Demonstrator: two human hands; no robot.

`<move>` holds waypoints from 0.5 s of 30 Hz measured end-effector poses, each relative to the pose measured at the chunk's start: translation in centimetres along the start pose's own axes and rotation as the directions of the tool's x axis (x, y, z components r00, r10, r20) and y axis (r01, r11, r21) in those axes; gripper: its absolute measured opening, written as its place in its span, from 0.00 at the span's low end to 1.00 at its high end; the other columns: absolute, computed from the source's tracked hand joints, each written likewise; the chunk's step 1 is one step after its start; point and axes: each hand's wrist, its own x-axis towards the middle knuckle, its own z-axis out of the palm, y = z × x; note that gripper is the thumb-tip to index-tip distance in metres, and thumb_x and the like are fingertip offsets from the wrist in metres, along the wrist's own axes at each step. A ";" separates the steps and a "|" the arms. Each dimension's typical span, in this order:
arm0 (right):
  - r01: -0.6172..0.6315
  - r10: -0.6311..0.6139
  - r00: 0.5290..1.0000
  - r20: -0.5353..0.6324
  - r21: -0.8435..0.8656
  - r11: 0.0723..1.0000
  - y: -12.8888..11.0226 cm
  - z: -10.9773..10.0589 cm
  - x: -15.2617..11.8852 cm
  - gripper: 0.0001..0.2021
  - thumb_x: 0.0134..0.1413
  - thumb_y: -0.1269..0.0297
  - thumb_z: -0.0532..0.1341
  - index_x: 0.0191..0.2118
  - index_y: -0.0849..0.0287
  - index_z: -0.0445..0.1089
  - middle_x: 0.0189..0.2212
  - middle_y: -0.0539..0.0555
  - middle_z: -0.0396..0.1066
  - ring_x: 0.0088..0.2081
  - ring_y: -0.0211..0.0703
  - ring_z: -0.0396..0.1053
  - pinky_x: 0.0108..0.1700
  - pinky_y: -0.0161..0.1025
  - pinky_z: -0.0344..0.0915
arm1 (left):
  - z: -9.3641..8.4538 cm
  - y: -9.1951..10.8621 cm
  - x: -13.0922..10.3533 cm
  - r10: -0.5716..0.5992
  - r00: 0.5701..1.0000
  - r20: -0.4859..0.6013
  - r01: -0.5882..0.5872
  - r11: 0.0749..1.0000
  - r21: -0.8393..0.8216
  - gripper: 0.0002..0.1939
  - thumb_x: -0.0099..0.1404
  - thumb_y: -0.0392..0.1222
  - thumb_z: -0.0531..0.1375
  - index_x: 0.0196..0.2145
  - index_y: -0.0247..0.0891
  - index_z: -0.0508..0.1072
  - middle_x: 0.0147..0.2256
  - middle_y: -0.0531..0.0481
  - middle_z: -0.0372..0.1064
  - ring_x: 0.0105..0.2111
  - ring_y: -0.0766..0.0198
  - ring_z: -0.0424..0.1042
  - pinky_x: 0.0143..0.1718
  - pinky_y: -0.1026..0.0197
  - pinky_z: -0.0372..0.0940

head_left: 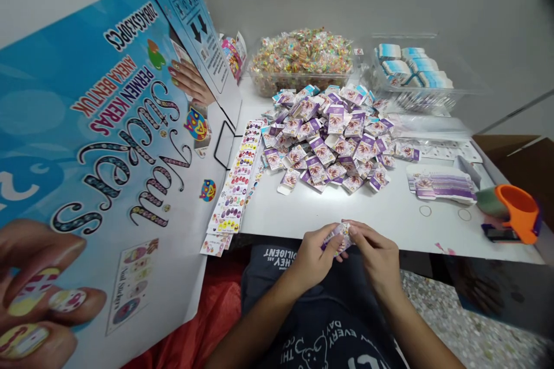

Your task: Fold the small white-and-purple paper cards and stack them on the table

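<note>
In the lower centre of the frame, a small purple-and-white printed cardboard box (339, 238) is held in the air between two bare hands, just beyond the near edge of the white worktop (346, 210). The left hand (318, 252) has its fingers closed around the left part of the box, thumb across the printed face. The right hand (380, 259) has its fingers drawn narrow, thumb and fingertips pinching the box's upper right end.

Above the hands, in the middle of the frame, a loose heap of similar small purple, blue and white boxes (324, 141) lies on the worktop, tilted at many angles. Just left of the heap, a stack of long white sticker strips with rows of coloured ovals (236, 196) overhangs the near edge. At upper centre, a clear plastic tub (298, 81) is piled high with small multicoloured wrapped pieces (303, 52); right of it, another clear plastic tub (415, 92) holds blue-and-white bundles (411, 63).

Towards the right, a stack of flat purple-and-white card pieces (445, 184) lies near an orange tape dispenser (519, 210). Two thin rubber bands (425, 211) rest below the card stack. A large blue-and-white printed carton (108, 127) fills the left side, and red plastic sheeting (208, 311) shows at lower left.
</note>
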 end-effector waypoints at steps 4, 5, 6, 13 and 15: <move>-0.058 0.059 0.998 -0.030 0.031 0.998 -0.6 0.1 0.1 0.09 0.60 0.58 0.66 0.35 0.56 0.82 0.43 0.59 0.81 0.43 0.51 0.78 0.46 0.47 0.76 | 0.1 0.5 0.0 0.041 0.999 0.010 -0.041 0.997 0.065 0.24 0.74 0.55 0.53 0.56 0.35 0.74 0.36 0.44 0.78 0.30 0.62 0.77 0.33 0.62 0.74; -0.016 0.016 0.999 -0.040 -0.005 1.000 -0.7 0.2 0.0 0.08 0.60 0.59 0.66 0.36 0.55 0.82 0.44 0.58 0.81 0.44 0.51 0.78 0.47 0.47 0.75 | 0.2 0.5 0.0 0.041 0.999 0.005 -0.042 0.997 0.062 0.24 0.74 0.54 0.53 0.55 0.35 0.75 0.35 0.44 0.78 0.29 0.62 0.77 0.33 0.62 0.74; 0.033 -0.035 0.998 -0.048 -0.042 0.999 -0.7 0.2 -0.1 0.08 0.61 0.60 0.65 0.37 0.54 0.82 0.44 0.58 0.80 0.45 0.50 0.78 0.48 0.47 0.75 | 0.2 0.5 0.0 0.040 0.999 -0.002 -0.039 0.998 0.055 0.24 0.74 0.54 0.53 0.55 0.35 0.75 0.34 0.45 0.77 0.28 0.62 0.77 0.32 0.62 0.74; 0.506 -0.510 0.859 0.042 -0.213 0.836 -0.1 0.7 -0.4 0.19 0.61 0.73 0.63 0.56 0.50 0.76 0.53 0.58 0.77 0.48 0.54 0.78 0.47 0.52 0.74 | 0.3 -0.3 -0.1 0.056 0.988 -0.143 -0.050 0.998 0.049 0.24 0.74 0.55 0.54 0.51 0.33 0.77 0.30 0.46 0.77 0.23 0.64 0.75 0.27 0.63 0.72; 0.565 -0.564 0.822 0.082 -0.241 0.789 0.1 0.7 0.0 0.23 0.59 0.75 0.64 0.59 0.49 0.73 0.55 0.59 0.76 0.47 0.54 0.78 0.46 0.52 0.75 | 0.0 -0.4 -0.1 0.058 0.986 -0.158 -0.049 0.997 0.064 0.24 0.74 0.55 0.53 0.50 0.33 0.78 0.29 0.47 0.76 0.22 0.64 0.74 0.25 0.64 0.71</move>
